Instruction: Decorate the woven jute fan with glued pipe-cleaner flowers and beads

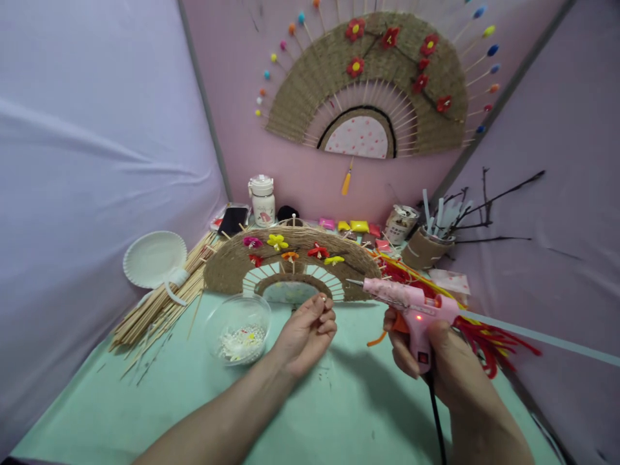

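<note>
The tabletop fan point(301, 267) lies just beyond the left hand point(306, 337) — the nearer one — its long axis sideways. That hand pinches a tiny pale piece point(323, 299); the right hand point(453, 365) grips a glue gun point(409, 297).

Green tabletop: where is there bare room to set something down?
Front left, bordered by the stick bundle, bowl and left forearm; front centre, between that forearm and the glue-gun cord. Crowded: behind the standing fan, with bottle and packets.

Gap between left hand point(307, 332) and glue gun point(411, 297), fan point(299, 267) blocking behind
</note>
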`<state>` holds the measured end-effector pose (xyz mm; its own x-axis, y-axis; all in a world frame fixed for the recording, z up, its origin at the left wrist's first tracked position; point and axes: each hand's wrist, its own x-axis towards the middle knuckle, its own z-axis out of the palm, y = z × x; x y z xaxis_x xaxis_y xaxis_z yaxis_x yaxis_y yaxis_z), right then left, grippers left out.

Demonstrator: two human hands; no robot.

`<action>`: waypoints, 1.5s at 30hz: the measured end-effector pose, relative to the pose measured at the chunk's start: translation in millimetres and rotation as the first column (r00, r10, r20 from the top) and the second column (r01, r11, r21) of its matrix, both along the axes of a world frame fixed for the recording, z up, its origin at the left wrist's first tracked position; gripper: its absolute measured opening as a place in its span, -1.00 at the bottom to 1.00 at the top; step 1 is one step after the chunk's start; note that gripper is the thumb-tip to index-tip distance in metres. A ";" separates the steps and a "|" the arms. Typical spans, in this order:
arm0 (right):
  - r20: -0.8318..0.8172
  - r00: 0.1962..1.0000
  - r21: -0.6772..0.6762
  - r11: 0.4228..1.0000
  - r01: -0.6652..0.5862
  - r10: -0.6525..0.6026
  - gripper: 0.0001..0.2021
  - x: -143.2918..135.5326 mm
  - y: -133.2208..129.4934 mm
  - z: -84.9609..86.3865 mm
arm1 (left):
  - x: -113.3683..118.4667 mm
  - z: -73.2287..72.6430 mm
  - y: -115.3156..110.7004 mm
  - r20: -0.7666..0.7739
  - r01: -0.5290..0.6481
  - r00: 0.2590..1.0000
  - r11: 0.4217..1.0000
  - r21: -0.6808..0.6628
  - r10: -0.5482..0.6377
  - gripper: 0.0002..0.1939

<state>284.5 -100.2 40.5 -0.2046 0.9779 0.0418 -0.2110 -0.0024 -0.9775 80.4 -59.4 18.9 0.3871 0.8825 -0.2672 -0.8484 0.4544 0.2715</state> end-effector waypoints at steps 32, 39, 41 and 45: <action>0.283 0.958 0.025 0.998 -0.052 0.043 -0.34 3.1 -15.9 -15.7 | -2.7 3.3 0.2 0.027 0.049 0.998 0.998 -0.029 -0.049 -0.87; 0.253 0.967 -0.019 0.999 -0.028 0.032 -0.33 5.0 -18.8 -24.5 | -3.6 3.8 -0.4 0.039 0.067 0.997 0.998 -0.014 -0.067 -0.87; 0.254 0.967 -0.018 0.999 -0.028 0.032 -0.33 5.0 -19.2 -24.6 | -3.4 3.0 -0.3 0.043 0.073 0.996 0.997 -0.021 -0.072 -0.87; 0.243 0.970 -0.005 1.000 -0.028 0.029 -0.34 3.4 -19.6 -22.6 | -2.4 0.1 0.1 0.027 0.072 0.997 0.997 -0.032 -0.071 -0.88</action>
